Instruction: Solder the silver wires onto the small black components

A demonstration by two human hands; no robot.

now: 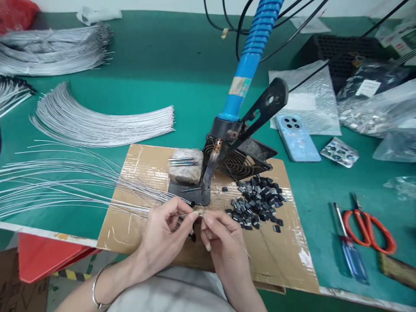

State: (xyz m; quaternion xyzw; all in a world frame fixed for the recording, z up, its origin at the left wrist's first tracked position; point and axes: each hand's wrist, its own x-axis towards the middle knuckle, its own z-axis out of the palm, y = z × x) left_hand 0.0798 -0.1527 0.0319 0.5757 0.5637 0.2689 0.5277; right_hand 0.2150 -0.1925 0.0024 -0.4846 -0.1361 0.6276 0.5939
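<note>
My left hand [167, 229] and my right hand [224, 238] meet fingertip to fingertip above the front of a cardboard sheet [269, 264]. Both are closed in a pinch on a thin wire [235, 238], whose loose length slants down to the right past my right hand. The pinched spot is small and partly covered by my fingers. Behind and beneath my left hand runs a bundle of thin white wires [130, 186], some with black pieces [193, 237] at their ends. Small black connector-like parts [260, 201] lie heaped to the right of my right hand.
A blue ducted stand [238, 99] rises behind my hands, with a small fan [240, 160] and a pale block [185, 167] at its foot. More wire bundles [104, 123] lie left. At right are a phone [299, 141], a screwdriver [352, 255] and orange-handled scissors [367, 229].
</note>
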